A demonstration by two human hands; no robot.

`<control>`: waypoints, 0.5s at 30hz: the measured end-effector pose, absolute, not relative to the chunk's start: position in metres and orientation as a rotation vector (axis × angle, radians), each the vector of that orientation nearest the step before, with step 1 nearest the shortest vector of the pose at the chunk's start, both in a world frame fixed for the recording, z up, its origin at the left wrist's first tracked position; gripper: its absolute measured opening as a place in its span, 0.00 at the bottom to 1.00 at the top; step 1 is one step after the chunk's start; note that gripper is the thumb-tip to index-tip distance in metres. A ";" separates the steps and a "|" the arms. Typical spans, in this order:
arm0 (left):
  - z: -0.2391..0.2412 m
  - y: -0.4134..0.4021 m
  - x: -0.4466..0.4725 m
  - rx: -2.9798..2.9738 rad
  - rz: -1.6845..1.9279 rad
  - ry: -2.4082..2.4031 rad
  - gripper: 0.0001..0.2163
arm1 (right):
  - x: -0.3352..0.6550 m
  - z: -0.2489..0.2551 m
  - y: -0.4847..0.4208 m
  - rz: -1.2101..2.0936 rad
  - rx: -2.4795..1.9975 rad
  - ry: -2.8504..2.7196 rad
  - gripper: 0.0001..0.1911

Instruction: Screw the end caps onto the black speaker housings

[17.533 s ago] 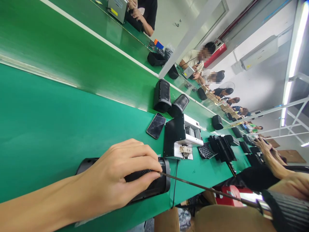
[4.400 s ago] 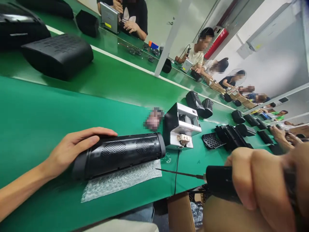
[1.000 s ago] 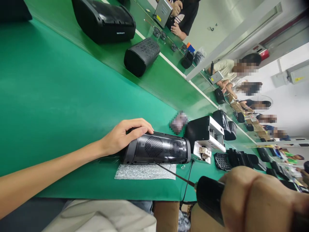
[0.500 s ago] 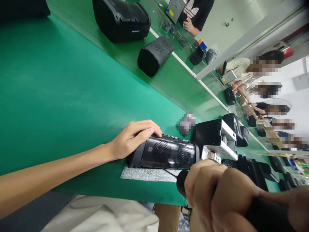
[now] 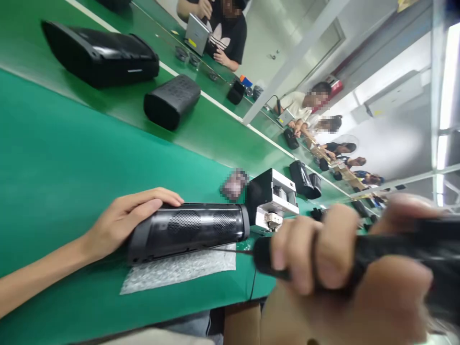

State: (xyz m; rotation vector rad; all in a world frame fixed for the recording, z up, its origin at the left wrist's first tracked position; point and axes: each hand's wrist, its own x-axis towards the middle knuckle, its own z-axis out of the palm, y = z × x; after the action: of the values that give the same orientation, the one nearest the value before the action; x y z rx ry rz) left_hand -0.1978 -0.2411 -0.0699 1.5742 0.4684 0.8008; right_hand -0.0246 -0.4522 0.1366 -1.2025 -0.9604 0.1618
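Note:
A black speaker housing (image 5: 203, 230) with perforated grille panels lies on its side on the green mat, partly over a bubble wrap sheet (image 5: 179, 273). My left hand (image 5: 124, 220) grips its left end, fingers across the top edge and thumb along the near face. Closer to the camera, my right hand (image 5: 330, 254) is wrapped around a black electric screwdriver (image 5: 261, 256), somewhat blurred. The long thin bit points left, and its tip meets the lower edge of the housing. Whether it sits in a screw is too small to tell.
A black-and-white screw feeder (image 5: 271, 199) stands just beyond the housing's right end. Finished-looking speakers (image 5: 108, 60) line the far side of the bench. A cardboard box (image 5: 241, 326) is below the near edge. Co-workers (image 5: 226, 40) sit across the bench.
The view has swung, so the bench and housing appear further left. My right hand has tilted the screwdriver closer to level. My left hand keeps its hold on the housing.

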 end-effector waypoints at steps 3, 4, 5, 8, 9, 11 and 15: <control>-0.085 -0.232 -0.201 1.605 0.795 0.485 0.21 | 0.019 0.155 -0.473 -0.154 -1.171 -0.798 0.20; -0.091 -0.228 -0.202 1.653 0.795 0.467 0.21 | 0.035 0.157 -0.479 -0.251 -1.179 -0.753 0.21; -0.097 -0.224 -0.203 1.708 0.794 0.450 0.22 | 0.051 0.157 -0.484 -0.325 -1.192 -0.725 0.21; -0.113 -0.214 -0.208 1.798 0.771 0.444 0.25 | 0.091 0.148 -0.491 -0.423 -1.206 -0.694 0.22; -0.116 -0.213 -0.209 1.782 0.761 0.468 0.25 | 0.100 0.144 -0.490 -0.435 -1.202 -0.690 0.22; -0.118 -0.214 -0.211 1.734 0.739 0.525 0.24 | 0.111 0.135 -0.486 -0.421 -1.207 -0.685 0.22; -0.109 -0.224 -0.210 1.611 0.715 0.648 0.24 | 0.115 0.124 -0.477 -0.309 -1.245 -0.685 0.26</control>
State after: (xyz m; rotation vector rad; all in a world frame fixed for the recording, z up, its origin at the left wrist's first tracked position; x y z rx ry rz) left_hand -0.2103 -0.2235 -0.1090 1.6108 0.6479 0.7152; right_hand 0.1153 -0.4769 0.1238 -1.2450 -0.6846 -0.3091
